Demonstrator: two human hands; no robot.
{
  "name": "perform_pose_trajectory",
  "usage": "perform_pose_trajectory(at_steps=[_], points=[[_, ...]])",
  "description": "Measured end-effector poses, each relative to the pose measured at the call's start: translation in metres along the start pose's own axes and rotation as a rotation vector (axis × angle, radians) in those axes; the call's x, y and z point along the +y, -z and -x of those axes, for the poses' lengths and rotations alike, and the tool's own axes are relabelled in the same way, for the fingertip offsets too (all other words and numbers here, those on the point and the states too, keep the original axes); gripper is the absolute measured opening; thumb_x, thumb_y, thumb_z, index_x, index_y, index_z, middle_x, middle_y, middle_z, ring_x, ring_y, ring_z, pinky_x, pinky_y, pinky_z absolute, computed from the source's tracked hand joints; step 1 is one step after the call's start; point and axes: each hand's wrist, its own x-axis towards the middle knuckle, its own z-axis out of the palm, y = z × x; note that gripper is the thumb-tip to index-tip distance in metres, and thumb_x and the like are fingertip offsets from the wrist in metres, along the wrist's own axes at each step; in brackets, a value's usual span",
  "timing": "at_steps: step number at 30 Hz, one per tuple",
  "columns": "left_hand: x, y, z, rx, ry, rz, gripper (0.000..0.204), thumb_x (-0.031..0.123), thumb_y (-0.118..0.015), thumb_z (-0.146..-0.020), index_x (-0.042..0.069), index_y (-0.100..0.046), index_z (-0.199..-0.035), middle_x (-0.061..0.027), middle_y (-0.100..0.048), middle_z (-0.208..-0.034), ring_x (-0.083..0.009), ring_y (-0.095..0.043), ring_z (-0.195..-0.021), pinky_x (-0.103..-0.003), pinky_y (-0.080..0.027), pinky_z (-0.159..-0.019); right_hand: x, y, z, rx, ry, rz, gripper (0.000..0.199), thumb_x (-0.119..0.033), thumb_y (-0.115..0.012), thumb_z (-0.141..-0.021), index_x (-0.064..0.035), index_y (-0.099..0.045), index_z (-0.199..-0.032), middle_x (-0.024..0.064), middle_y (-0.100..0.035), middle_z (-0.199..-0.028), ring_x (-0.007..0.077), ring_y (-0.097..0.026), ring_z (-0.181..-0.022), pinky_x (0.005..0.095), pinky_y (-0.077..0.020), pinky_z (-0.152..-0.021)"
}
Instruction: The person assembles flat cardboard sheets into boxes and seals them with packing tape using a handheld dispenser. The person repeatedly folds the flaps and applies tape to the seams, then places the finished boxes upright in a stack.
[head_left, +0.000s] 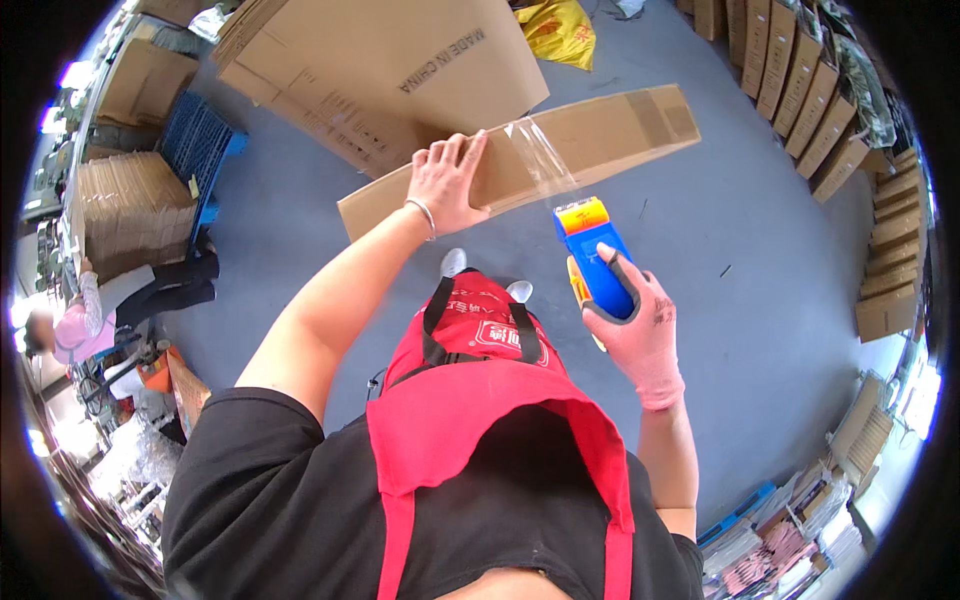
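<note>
Here, your gloved right hand (638,325) is wrapped around the blue tape dispenser (598,252), just off the near edge of the long cardboard box (612,140); your bare left hand (446,188) lies spread on that box. Clear tape (541,158) crosses it, with a larger carton (390,65) beyond.

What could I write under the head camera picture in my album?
Bare left hand on a long cardboard box, gloved right hand gripping a blue tape dispenser, clear tape across the box.

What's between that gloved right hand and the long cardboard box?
The head view shows a blue tape dispenser in the right hand, its clear tape reaching the cardboard box.
</note>
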Motion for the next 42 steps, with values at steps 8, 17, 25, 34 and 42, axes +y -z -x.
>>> perform_pose_trajectory(at_steps=[8,17,25,34,42], points=[[0.005,0.001,0.004,-0.055,-0.095,-0.027,0.122,0.046,-0.087,-0.067,0.012,-0.026,-0.167,-0.0175,-0.043,-0.15,-0.0364,-0.042,-0.136,-0.053,-0.031,-0.114,0.055,-0.069,-0.02,-0.129,-0.111,0.341,0.067,-0.043,-0.078,-0.081,-0.0176,-0.063,-0.142,0.0178,-0.072,-0.111,0.0345,-0.069,-0.109,0.0431,-0.055,-0.099],[0.018,0.007,-0.035,-0.23,-0.004,0.313,0.122,0.082,-0.073,-0.073,0.006,-0.036,-0.161,-0.0177,-0.058,-0.131,-0.0327,-0.054,-0.126,-0.049,-0.04,-0.102,0.079,-0.184,-0.107,-0.455,-0.276,0.424,0.054,-0.049,-0.077,-0.082,-0.0165,-0.075,-0.125,0.0144,-0.075,-0.124,0.0299,-0.071,-0.116,0.0424,-0.0565,-0.099],[0.023,-0.012,-0.134,-0.525,0.043,0.572,0.081,0.071,-0.076,-0.082,0.002,-0.06,-0.122,-0.0206,-0.066,-0.128,-0.0382,-0.066,-0.12,-0.045,-0.054,-0.099,-0.002,-0.142,-0.083,-0.267,-0.479,0.035,0.058,-0.033,-0.078,-0.081,-0.0109,-0.071,-0.134,0.0182,-0.073,-0.127,0.0299,-0.069,-0.12,0.0387,-0.0542,-0.104],[0.009,-0.022,-0.157,-0.413,0.048,0.484,0.069,0.068,-0.04,-0.106,0.006,-0.07,-0.108,-0.02,-0.076,-0.103,-0.0395,-0.071,-0.105,-0.049,-0.054,-0.094,0.037,-0.091,-0.055,0.333,-0.207,-1.435,0.078,-0.022,-0.074,-0.092,-0.0007,-0.041,-0.159,0.012,-0.057,-0.146,0.024,-0.059,-0.131,0.038,-0.0486,-0.111],[-0.002,-0.009,-0.154,-0.431,0.135,0.254,0.076,0.062,-0.034,-0.111,0.002,-0.079,-0.096,-0.0228,-0.077,-0.105,-0.044,-0.07,-0.103,-0.046,-0.055,-0.094,0.02,-0.107,-0.098,0.429,-0.038,-1.487,0.066,-0.012,-0.065,-0.098,0.0008,-0.041,-0.159,0.0098,-0.056,-0.147,0.0207,-0.058,-0.132,0.0359,-0.0469,-0.113]])
